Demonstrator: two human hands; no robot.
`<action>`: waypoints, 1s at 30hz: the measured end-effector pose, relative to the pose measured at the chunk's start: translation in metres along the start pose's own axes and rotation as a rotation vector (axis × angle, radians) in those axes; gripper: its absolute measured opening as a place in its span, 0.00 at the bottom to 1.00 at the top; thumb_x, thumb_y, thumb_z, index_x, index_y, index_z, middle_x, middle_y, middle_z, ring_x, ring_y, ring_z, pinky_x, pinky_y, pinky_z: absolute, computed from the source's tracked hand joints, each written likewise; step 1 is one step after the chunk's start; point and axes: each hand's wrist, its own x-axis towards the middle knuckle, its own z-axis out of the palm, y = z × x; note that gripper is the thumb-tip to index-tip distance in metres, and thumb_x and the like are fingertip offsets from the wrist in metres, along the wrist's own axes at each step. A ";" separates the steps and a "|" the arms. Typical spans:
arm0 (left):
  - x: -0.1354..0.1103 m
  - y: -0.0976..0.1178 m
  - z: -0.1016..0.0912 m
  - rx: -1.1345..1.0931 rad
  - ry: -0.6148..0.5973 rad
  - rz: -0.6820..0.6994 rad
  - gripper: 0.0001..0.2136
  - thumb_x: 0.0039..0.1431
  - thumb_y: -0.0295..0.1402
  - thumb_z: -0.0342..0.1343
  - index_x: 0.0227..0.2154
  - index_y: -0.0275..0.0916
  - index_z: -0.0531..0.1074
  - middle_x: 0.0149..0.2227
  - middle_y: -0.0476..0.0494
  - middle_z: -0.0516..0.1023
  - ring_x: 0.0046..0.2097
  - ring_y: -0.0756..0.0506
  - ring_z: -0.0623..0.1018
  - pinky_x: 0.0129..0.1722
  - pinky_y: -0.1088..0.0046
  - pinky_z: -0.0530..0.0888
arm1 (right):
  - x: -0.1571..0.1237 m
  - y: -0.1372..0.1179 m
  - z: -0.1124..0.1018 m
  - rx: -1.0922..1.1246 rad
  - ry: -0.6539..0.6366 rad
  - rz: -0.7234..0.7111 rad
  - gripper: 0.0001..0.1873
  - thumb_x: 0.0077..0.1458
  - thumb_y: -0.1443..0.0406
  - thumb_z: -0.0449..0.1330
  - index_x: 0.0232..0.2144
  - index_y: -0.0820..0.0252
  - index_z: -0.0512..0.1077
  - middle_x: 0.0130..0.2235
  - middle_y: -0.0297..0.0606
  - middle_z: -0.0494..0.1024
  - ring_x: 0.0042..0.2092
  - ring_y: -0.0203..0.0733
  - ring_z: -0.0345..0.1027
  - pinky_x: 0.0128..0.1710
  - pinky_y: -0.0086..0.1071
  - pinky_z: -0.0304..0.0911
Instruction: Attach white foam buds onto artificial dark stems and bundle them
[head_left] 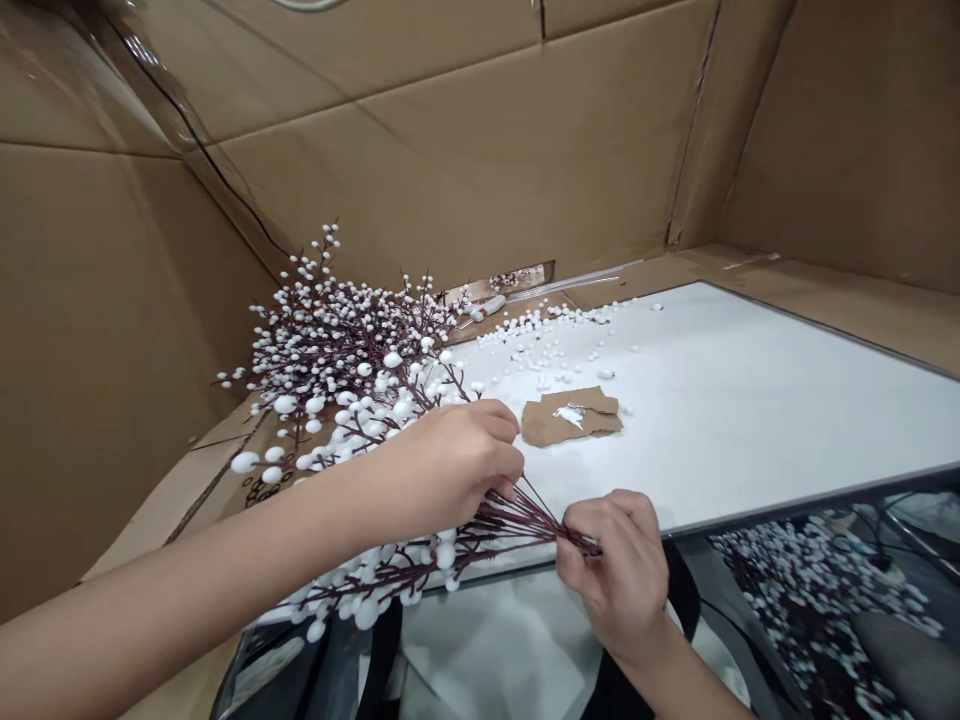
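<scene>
My right hand (619, 560) is closed around the gathered lower ends of a bunch of artificial berry branches (525, 515), with dark reddish-brown stems and white berries. The stems fan out to the left from that fist. My left hand (469, 455) reaches across the bunch with curled fingers closed at the upper side of the stems; its fingertips are partly hidden. White berry heads (367, 600) of the bunch spread under and beyond my left forearm, over the near edge of the white board (780, 400).
A large heap of similar berry branches (337, 330) lies at the back left. Loose white berries (547, 320) are scattered over the board, near a torn cardboard piece (540, 422) bearing a white smear (571, 414). Cardboard walls (465, 180) enclose the back and sides. More berry branches (817, 590) lie below right.
</scene>
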 end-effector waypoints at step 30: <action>-0.001 0.024 -0.006 0.088 -0.060 -0.105 0.09 0.54 0.26 0.50 0.21 0.39 0.69 0.26 0.49 0.73 0.37 0.46 0.68 0.38 0.68 0.64 | -0.005 0.005 -0.003 -0.007 -0.022 -0.034 0.10 0.59 0.64 0.48 0.26 0.61 0.61 0.21 0.33 0.68 0.26 0.34 0.55 0.31 0.31 0.52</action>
